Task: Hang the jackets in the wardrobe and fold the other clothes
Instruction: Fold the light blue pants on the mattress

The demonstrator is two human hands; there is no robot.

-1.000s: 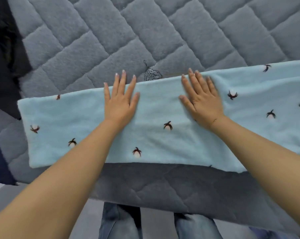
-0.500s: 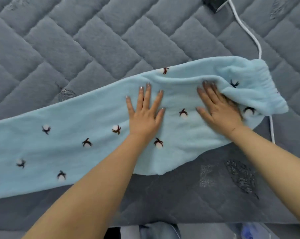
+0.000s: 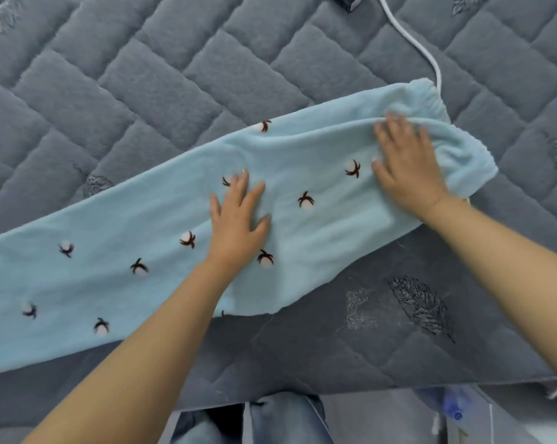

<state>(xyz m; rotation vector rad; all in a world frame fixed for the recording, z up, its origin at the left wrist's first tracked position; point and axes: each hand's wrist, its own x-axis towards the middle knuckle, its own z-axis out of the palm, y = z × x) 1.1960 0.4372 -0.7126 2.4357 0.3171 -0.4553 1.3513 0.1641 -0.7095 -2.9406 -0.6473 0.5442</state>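
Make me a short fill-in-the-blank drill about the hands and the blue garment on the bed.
1. Both hands lie flat on the light blue ____.
2. The right hand presses near the garment's gathered ____.
3. The left hand has its palm facing ____.
4. A white ____ runs over the grey quilt beyond the garment.

Missing words: garment; waistband; down; cable

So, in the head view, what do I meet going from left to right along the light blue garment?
Garment's long patterned end → left hand, flat on the fabric → right hand, pressing near the gathered waistband → waistband at the right tip.
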